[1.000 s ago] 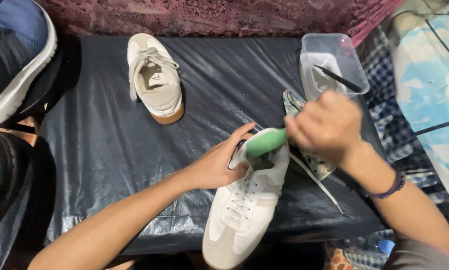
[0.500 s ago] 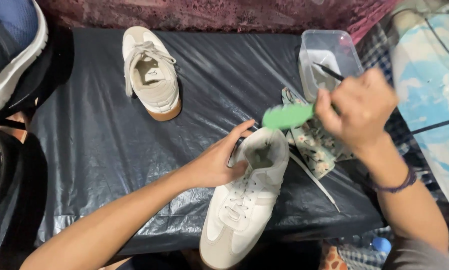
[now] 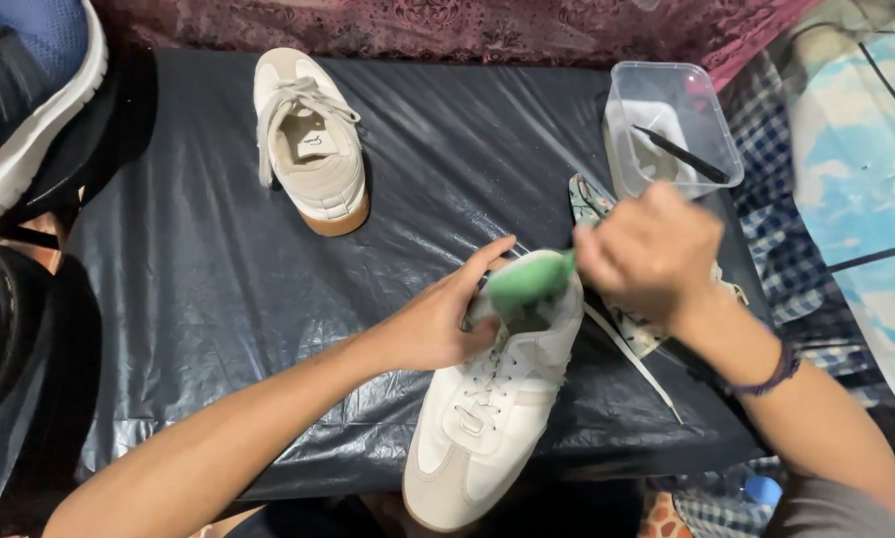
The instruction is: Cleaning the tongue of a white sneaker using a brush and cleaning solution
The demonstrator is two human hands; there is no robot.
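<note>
Scrubbing with the green brush clenched in right hand risks skidding the white sneaker, since left-hand fingers only pinch its collar, toward the clear tub at 1 o'clock.

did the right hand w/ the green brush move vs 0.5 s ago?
Yes. The right hand with the green brush came back down from beside the clear tub to the heel of the held white shoe.

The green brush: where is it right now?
In the head view, the green brush is right of centre, gripped by the right hand over the heel opening of the white shoe that the left hand steadies.
</note>
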